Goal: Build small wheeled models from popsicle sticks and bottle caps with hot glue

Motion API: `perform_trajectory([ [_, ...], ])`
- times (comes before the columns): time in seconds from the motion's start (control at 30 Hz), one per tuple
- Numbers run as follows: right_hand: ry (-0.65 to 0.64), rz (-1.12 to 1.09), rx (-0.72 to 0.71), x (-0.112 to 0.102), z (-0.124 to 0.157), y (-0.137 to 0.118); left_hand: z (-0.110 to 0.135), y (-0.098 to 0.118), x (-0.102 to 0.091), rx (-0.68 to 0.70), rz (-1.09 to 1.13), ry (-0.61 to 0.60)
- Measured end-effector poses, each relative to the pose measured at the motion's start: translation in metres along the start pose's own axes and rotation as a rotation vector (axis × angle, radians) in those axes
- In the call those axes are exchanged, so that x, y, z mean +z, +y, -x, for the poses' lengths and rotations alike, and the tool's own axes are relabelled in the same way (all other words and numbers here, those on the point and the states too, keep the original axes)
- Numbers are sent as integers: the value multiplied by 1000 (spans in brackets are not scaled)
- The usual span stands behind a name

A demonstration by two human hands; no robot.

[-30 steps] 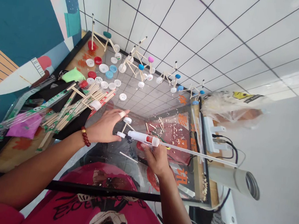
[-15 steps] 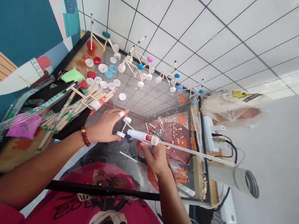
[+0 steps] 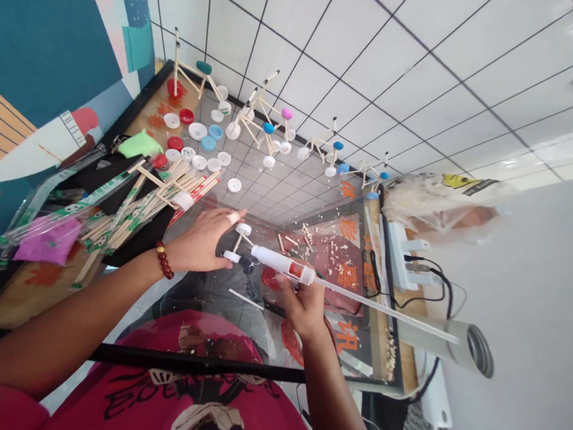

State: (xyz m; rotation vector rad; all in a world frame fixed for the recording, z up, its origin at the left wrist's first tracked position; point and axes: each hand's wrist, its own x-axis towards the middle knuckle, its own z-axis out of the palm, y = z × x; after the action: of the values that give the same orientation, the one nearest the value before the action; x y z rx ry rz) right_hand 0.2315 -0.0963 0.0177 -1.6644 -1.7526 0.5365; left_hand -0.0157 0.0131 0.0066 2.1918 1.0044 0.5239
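Note:
My left hand (image 3: 201,238) reaches in from the left, thumb and fingertips around two white bottle caps (image 3: 244,229) joined by a short wooden stick, the thumb against the lower cap. From this piece another thin stick points toward the tip of a white glue gun (image 3: 277,262). My right hand (image 3: 303,303) is wrapped round the glue gun's handle, which is mostly hidden. A long translucent glue stick (image 3: 383,307) sticks out of its back end. Below lies a loose white stick (image 3: 246,299) on the glass tabletop.
Stick-and-cap models (image 3: 266,129) line the tiled wall. Loose bottle caps (image 3: 208,143) lie at the back left, near wrapped chopsticks (image 3: 136,208) and green clay (image 3: 141,143). Wood scraps (image 3: 309,237) lie to the right. A power strip (image 3: 403,255) with cables is at the right edge.
My right hand has drawn the glue gun slightly right and down, its tip back from the small piece. My left hand and the capped piece stay nearly in place.

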Motion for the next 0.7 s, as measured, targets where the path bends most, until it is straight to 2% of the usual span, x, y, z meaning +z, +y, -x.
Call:
perform_trajectory([
  [0.27,5,3,29,2,0,-1,0,-1,0,-7,-16,-2],
  [0.47,24,-199,110,3,-5,-1,1,-2,3,-16,-4,26],
  [0.7,73,-307,167,-3,-17,-3,1,1,3,-57,51,57],
])
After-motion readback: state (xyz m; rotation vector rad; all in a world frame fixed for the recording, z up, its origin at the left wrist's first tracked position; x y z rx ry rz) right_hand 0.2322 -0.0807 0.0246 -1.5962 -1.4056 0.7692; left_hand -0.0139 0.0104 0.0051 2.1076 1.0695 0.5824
